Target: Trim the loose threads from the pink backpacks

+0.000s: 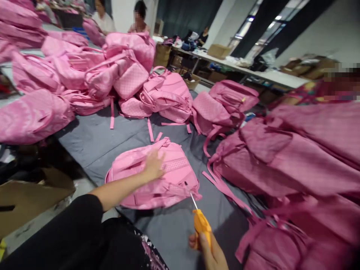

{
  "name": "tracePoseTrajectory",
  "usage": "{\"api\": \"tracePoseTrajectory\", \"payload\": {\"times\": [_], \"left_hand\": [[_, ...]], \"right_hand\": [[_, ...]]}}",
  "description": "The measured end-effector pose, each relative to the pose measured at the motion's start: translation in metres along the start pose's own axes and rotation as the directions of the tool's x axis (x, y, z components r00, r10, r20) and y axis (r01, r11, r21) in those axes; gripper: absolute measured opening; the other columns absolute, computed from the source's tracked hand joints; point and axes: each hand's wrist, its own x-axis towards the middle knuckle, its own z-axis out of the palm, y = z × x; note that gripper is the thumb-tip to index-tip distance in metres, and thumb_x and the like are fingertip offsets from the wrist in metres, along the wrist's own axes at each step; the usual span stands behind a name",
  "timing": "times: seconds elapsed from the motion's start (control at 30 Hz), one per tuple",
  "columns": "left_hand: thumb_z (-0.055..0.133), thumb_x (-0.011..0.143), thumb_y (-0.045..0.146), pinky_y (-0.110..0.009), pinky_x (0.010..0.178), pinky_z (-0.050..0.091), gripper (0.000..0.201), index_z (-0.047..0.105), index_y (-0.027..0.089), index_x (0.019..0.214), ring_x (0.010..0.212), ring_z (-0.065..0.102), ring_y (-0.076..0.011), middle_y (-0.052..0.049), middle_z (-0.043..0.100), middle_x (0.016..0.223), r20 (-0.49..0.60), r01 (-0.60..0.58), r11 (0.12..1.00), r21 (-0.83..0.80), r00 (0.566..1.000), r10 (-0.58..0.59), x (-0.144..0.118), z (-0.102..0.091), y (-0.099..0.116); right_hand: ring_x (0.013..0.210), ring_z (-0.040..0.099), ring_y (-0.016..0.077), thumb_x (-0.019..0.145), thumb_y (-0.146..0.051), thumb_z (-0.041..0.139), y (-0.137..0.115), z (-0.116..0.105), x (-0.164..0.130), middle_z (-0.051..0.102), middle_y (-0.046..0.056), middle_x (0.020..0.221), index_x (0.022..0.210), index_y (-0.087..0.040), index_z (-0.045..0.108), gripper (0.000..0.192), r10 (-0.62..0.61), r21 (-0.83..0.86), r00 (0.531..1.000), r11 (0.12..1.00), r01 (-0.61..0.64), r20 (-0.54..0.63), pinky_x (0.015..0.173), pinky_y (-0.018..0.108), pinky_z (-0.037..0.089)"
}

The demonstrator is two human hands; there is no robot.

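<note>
A pink backpack [174, 150] lies flat on the grey cloth, its straps and padded back panel facing up. My left hand [154, 165] is over the middle of it, fingers stretched out and slightly blurred; whether it presses on the fabric I cannot tell. Low in the view, my right hand [209, 249] is closed around an orange-handled tool [201, 224] with a thin pale shaft and a dark tip. That tip points at the backpack's lower right corner, near a strap end. I cannot make out the tool's exact kind.
Pink backpacks [135, 78] are heaped along the far side, and a larger pile [303, 157] rises close on the right. Grey cloth [92, 142] covers the table. At lower left stands a cardboard box [30, 206]. Several people [102, 18] are in the background.
</note>
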Motion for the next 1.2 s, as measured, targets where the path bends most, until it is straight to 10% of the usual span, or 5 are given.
{"api": "tracePoseTrajectory", "payload": {"times": [0.17, 0.5, 0.8, 0.97, 1.2], "left_hand": [[0.066, 0.083, 0.039, -0.068, 0.115, 0.000, 0.083, 0.032, 0.003, 0.150, 0.149, 0.004, -0.0473, -0.031, 0.013, 0.159, -0.038, 0.148, 0.989, 0.013, 0.988, -0.147, -0.020, -0.003, -0.072], [0.033, 0.091, 0.071, -0.041, 0.101, 0.048, 0.069, 0.070, 0.015, 0.110, 0.114, 0.064, -0.0300, -0.014, 0.071, 0.114, 0.286, 0.174, 0.883, -0.435, 0.957, -0.048, -0.075, -0.017, -0.068], [0.004, 0.095, 0.063, -0.035, 0.076, 0.058, 0.089, 0.063, -0.001, 0.113, 0.078, 0.072, -0.0250, -0.023, 0.072, 0.084, 0.689, 0.720, 0.116, -0.684, 0.690, -0.221, -0.070, 0.005, -0.103], [0.002, 0.098, 0.055, -0.039, 0.071, 0.059, 0.083, 0.063, 0.000, 0.108, 0.064, 0.068, -0.0230, -0.022, 0.071, 0.078, 0.657, 0.702, 0.166, -0.693, 0.709, -0.255, -0.063, 0.019, -0.111], [-0.003, 0.095, 0.063, -0.039, 0.083, 0.055, 0.085, 0.053, 0.011, 0.134, 0.081, 0.068, -0.0223, -0.018, 0.070, 0.105, 0.358, 0.467, 0.607, -0.643, 0.884, -0.300, -0.085, 0.039, -0.081]], "right_hand": [[0.072, 0.069, 0.0291, 0.077, -0.082, 0.041, 0.001, 0.027, -0.018, 0.072, 0.009, 0.076, 0.087, -0.025, 0.068, 0.064, 0.146, 0.055, 0.988, 0.987, -0.149, 0.047, 0.071, 0.041, 0.057], [0.071, 0.066, 0.0223, 0.094, -0.063, 0.025, -0.072, -0.029, 0.074, 0.070, 0.005, 0.075, 0.090, -0.023, 0.058, 0.052, -0.032, -0.496, 0.999, 0.867, 0.044, 0.033, 0.076, 0.034, 0.048], [0.074, 0.067, 0.0241, 0.085, -0.063, 0.050, -0.093, 0.010, 0.090, 0.070, 0.010, 0.075, 0.082, -0.020, 0.067, 0.046, 0.062, -0.646, 0.932, 0.737, 0.199, 0.358, 0.071, 0.033, 0.049], [0.055, 0.060, 0.0217, 0.090, -0.065, 0.041, -0.127, 0.013, 0.084, 0.063, 0.006, 0.058, 0.095, -0.019, 0.068, 0.054, 0.087, -0.696, 0.905, 0.671, 0.255, 0.417, 0.062, 0.033, 0.045], [0.055, 0.059, 0.0182, 0.095, -0.064, 0.030, -0.163, 0.005, 0.082, 0.065, 0.005, 0.065, 0.104, -0.019, 0.065, 0.058, 0.082, -0.730, 0.884, 0.603, 0.323, 0.459, 0.055, 0.027, 0.041]]}}
